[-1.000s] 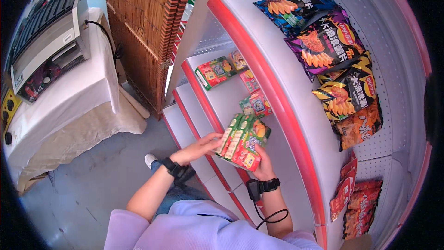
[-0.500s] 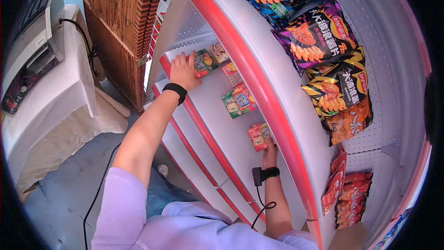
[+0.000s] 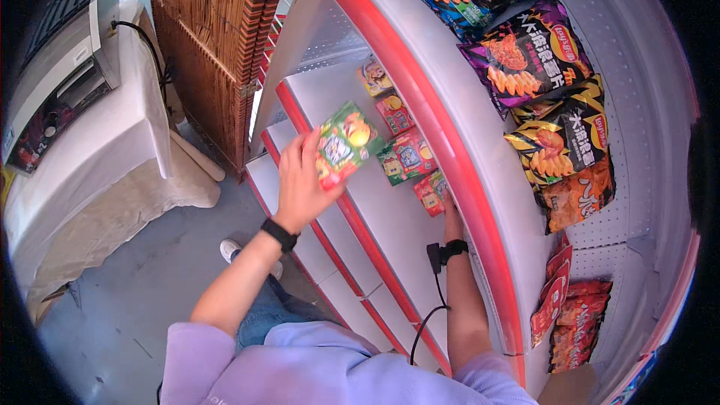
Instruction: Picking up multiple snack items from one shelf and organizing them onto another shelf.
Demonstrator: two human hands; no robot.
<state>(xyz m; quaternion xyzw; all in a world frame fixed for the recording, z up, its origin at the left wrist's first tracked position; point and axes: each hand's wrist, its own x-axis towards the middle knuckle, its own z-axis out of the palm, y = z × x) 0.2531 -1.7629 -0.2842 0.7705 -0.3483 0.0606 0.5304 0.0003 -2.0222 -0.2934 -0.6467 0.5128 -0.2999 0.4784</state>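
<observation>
My left hand (image 3: pixel 298 189) grips a green and red box (image 3: pixel 346 146) with fruit pictures, held up in the air in front of the shelf. My right hand (image 3: pixel 453 219) reaches under the upper shelf and holds a smaller red and green box (image 3: pixel 430 193) by its side; the upper shelf's edge partly hides these fingers. Close beside that box, a green and red pair of boxes (image 3: pixel 406 157) sits on the same shelf. Farther along are a red box (image 3: pixel 394 114) and a yellow box (image 3: pixel 374 78).
Chip bags (image 3: pixel 531 56) lie on the upper shelf, with red packets (image 3: pixel 579 326) nearer me. The upper shelf's red edge (image 3: pixel 442 142) overhangs my right arm. On the left stand a woven screen (image 3: pixel 214 52) and a cloth-covered table (image 3: pixel 112 172) bearing a grey machine (image 3: pixel 71 82). A cable hangs from my right wrist.
My left hand has lifted the green and red box off the shelf and drawn it toward me. My right hand has pushed its box farther along, up to the boxes beside it.
</observation>
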